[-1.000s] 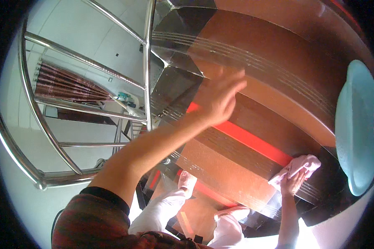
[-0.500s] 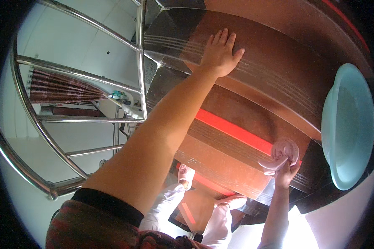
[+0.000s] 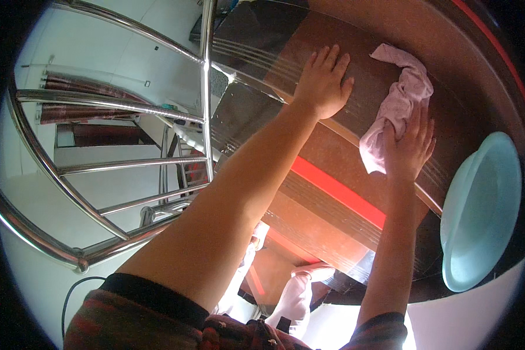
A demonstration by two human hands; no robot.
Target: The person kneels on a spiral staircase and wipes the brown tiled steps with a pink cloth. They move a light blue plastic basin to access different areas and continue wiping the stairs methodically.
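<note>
Head view, looking down staircase. Left hand [image 3: 324, 81] laid flat on dark brown step [image 3: 356, 105], fingers spread and straight, nothing gripped. Right hand [image 3: 411, 146] pressed on pink cloth [image 3: 399, 108], fingers extended and slightly splayed over cloth's near end, not curled round it. Cloth lies crumpled on same step, right of left hand, stretched toward far side. Pale blue basin [image 3: 481, 210] set on step at right, near right hand. Steel railing [image 3: 204, 99] at left.

One cloth [image 3: 398, 99] — one basin [image 3: 481, 210]
</note>
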